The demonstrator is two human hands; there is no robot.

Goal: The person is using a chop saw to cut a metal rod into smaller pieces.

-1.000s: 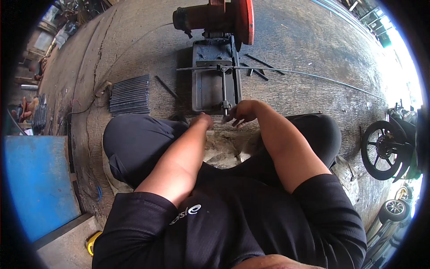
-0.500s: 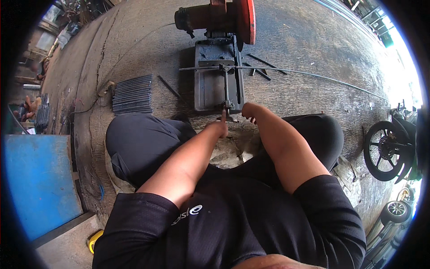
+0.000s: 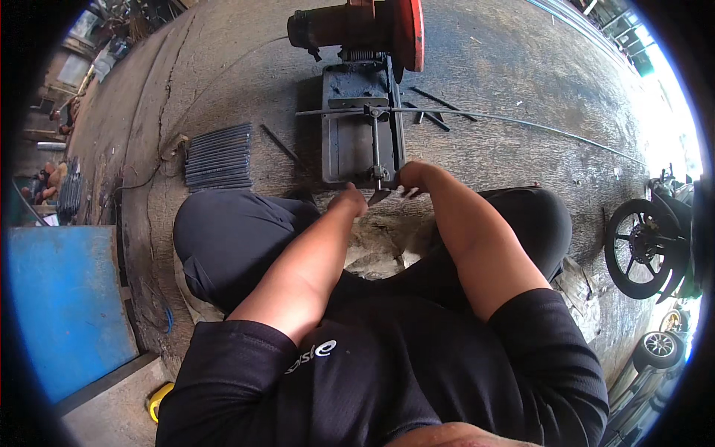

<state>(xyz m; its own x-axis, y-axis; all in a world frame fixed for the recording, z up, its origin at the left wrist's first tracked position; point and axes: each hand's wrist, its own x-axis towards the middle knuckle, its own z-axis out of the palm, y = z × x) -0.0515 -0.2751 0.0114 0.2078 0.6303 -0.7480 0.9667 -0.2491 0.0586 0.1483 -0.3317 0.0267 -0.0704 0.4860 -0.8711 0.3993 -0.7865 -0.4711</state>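
Note:
A metal chop saw with a dark base (image 3: 335,149) stands on the floor before me. Its clamp screw (image 3: 377,145) runs along the base toward me, ending in a crank handle (image 3: 379,196). My left hand (image 3: 348,200) is closed at the left end of that handle, its fingertips mostly hidden. To the right of the handle, my right hand (image 3: 414,177) has its fingers apart and partly bent toward it, with nothing visible in them. A long thin metal rod (image 3: 477,117) lies across the base at the clamp and reaches far right.
Several cut dark bars (image 3: 220,158) lie in a row at left, with a single bar (image 3: 279,143) beside the base. Short offcuts (image 3: 428,118) lie right of the saw. The red blade guard (image 3: 408,37) rises at the back. A blue panel (image 3: 67,298) and a motorcycle wheel (image 3: 638,249) flank me.
My left hand has shifted slightly left and away from the clamp screw, its pointing finger drawn back. The crank handle has turned. My right hand has moved a little left, its fingers reaching inward.

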